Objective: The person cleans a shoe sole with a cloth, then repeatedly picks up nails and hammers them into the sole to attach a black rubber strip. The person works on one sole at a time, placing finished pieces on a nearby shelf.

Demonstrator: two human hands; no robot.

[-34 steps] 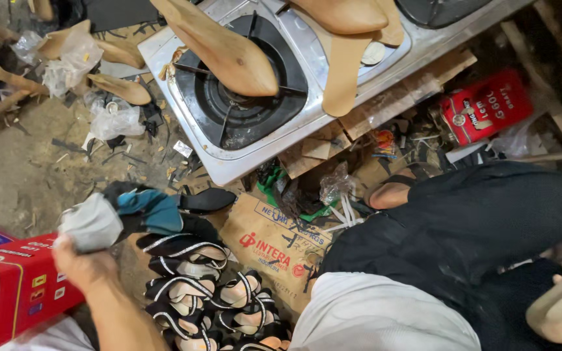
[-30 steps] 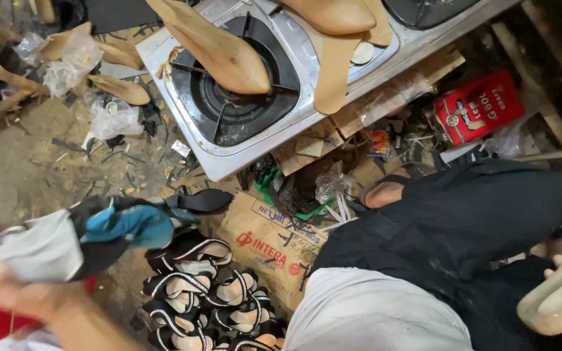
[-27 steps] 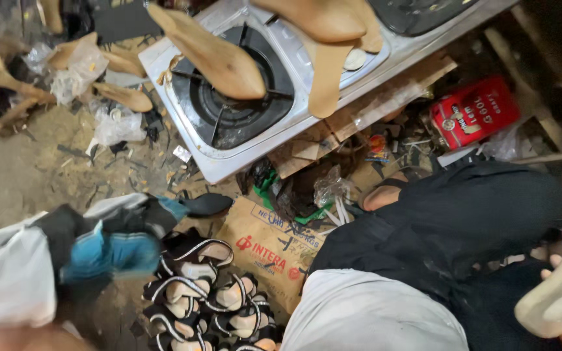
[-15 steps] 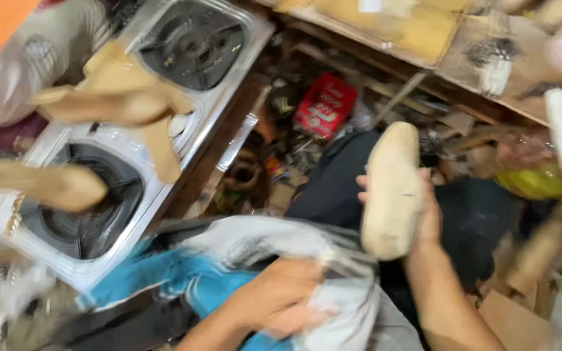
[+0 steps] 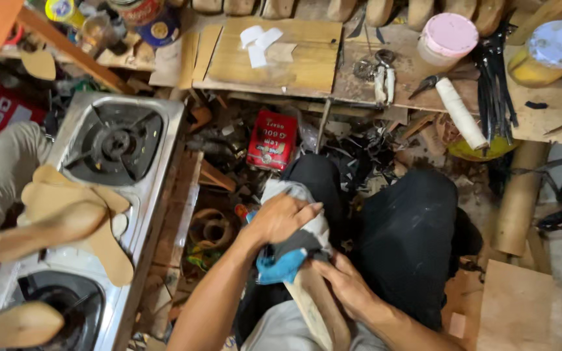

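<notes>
Grip: left hand [image 5: 281, 218] clutches rag [image 5: 294, 250]; right hand [image 5: 345, 286] clasps shoe form [image 5: 317, 305]
Package: red carton [image 5: 272, 140] on floor
Tub: pink-lidded tub [image 5: 447, 39], shut

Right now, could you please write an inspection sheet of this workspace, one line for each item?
Surface: wooden workbench across the top; a wooden board with white paper scraps lies on it.
Job's things: grey and blue cloth pressed on a tan shoe sole over the lap.
Clutter: red tin, scraps and tools on the floor; pink-lidded tub, white roll, scissors on the bench.
Grippers: left hand grips the cloth from above; right hand holds the sole from below.
Cables: nothing seen.
Surroundings: steel two-burner gas stove at the left, with tan soles resting on it.
</notes>
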